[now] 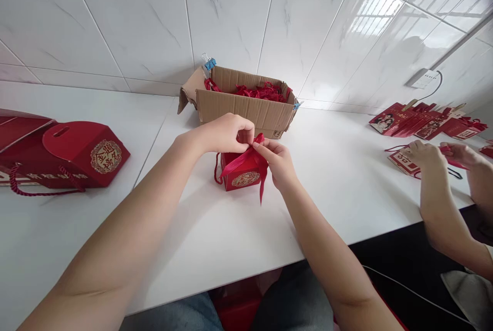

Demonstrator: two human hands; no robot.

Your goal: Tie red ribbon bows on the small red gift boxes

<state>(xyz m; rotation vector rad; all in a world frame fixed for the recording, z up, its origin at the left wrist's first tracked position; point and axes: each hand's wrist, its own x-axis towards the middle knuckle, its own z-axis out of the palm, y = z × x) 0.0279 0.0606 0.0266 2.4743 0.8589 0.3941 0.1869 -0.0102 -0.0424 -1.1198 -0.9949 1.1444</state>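
Observation:
A small red gift box (242,179) with a gold emblem stands on the white table (215,238) in front of me. A red ribbon (249,160) lies across its top, with one tail hanging down the front. My left hand (225,133) is closed in a pinch on the ribbon above the box. My right hand (278,162) pinches the ribbon from the right side, fingers pressed together. A red cord handle loops out at the box's left side.
An open cardboard box (246,107) of red ribbons stands behind, against the tiled wall. A large red gift box (82,153) lies at the left. At the right, another person's hands (427,159) work on a red box near a stack of flat red boxes (419,121).

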